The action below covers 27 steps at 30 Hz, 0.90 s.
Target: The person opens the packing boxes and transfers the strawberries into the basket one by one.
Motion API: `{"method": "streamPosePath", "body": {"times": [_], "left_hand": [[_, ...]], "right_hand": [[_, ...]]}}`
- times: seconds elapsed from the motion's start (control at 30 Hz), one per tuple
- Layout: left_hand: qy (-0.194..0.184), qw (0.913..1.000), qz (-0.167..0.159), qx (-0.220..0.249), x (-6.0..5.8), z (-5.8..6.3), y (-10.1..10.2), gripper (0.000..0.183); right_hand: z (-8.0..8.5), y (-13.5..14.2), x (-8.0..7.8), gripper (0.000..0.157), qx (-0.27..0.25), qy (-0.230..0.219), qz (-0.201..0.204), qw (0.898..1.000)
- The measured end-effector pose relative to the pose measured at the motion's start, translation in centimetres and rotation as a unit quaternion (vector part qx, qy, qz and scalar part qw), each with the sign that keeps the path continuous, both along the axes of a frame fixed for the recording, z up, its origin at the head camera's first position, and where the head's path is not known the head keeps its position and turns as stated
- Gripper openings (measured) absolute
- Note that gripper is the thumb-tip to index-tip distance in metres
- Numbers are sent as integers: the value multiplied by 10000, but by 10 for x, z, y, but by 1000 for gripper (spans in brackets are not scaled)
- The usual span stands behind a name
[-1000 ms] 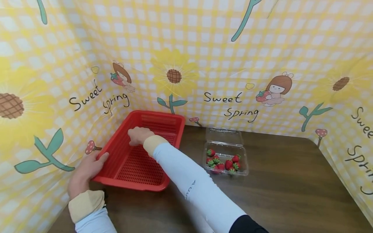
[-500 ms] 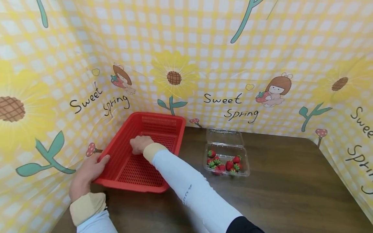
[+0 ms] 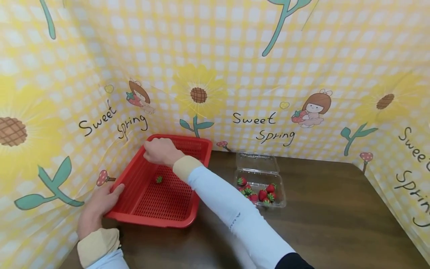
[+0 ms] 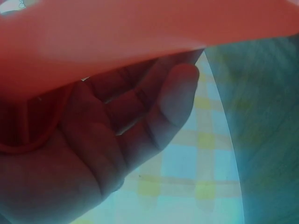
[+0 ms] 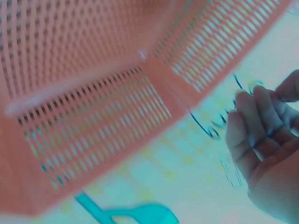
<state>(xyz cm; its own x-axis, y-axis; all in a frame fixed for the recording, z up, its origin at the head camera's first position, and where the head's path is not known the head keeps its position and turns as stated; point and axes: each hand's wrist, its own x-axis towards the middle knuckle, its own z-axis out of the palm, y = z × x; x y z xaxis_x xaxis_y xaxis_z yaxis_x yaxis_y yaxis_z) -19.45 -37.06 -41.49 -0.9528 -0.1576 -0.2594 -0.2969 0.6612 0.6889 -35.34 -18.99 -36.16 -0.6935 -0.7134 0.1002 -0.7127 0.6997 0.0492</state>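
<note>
Yellow-and-white checked cloth [image 3: 242,67], printed with sunflowers, a cartoon girl and the words "Sweet Spring", rises behind and to both sides of a person's two grips. Below them spreads a dark brown wooden surface [image 3: 322,220]. The pale blue right sleeve [image 3: 231,209] with a beige cuff runs from the lower right up to the right grip [image 3: 162,151]; the left sleeve [image 3: 107,259] matches it and ends at the left grip [image 3: 102,201]. A red slotted plastic basket [image 3: 151,223] sits under the right grip and just to the right of the left grip, which grasps its left rim, fingers curled beneath the edge. To the right of the right grip, past the basket, is a clear plastic container [image 3: 258,183], its lid [image 3: 256,162] hinged back toward the cloth; the right forearm covers its near left corner. The right grip is released, fingers loosely bent above the basket. Several red strawberries [image 3: 262,195] with green caps lie in the container in two loose groups, right of the right grip. One more strawberry [image 3: 159,179] lies on the basket's floor below the right grip, near the foot of the left wall, its green cap showing while its body blends into the red.
</note>
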Motion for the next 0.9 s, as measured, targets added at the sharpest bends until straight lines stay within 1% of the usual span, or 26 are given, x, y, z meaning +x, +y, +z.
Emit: {"method": "streamPosePath", "body": {"times": [0.1, 0.17, 0.23, 0.37, 0.4, 0.5, 0.57, 0.63, 0.7, 0.73, 0.8, 0.9], "left_hand": [[72, 9995, -80, -300, 3, -3, -3, 66], [189, 9986, -125, -480, 3, -4, -4, 64], [290, 9976, -141, -606, 3, -5, -4, 63], [226, 9989, -82, -409, 2, -5, -3, 62], [211, 9991, -67, -366, 2, -5, -3, 62], [165, 9995, -60, -262, 1, -3, -2, 63], [198, 9993, -105, -307, -1, -2, -2, 63], [185, 9993, -124, -307, -2, -1, -2, 63], [161, 9993, -150, -294, -2, 0, -2, 64], [137, 9994, -153, -281, -2, 0, -2, 65], [72, 9997, -114, -179, -2, 0, -1, 66], [8, 9999, -81, -66, -2, 0, 1, 67]], "right_hand": [[13, 15, 3, 21, -326, 359, 283, 9984], [20, 30, 6, 19, -544, 582, 434, 9959], [28, 49, 8, 18, -717, 964, 556, 9912], [37, 95, 13, 17, -951, 1623, 674, 9798], [39, 108, 15, 18, -1042, 1806, 705, 9755], [38, 145, 21, 15, -1356, 2119, 746, 9650], [35, 167, 25, 13, -1564, 2283, 749, 9580], [28, 189, 28, 14, -1684, 2335, 724, 9549], [19, 210, 30, 13, -1661, 2330, 653, 9560], [15, 221, 32, 14, -1604, 2272, 592, 9587], [4, 240, 34, 13, -1423, 2112, 436, 9660], [-12, 267, 40, 17, -1062, 1733, 136, 9790]]}}
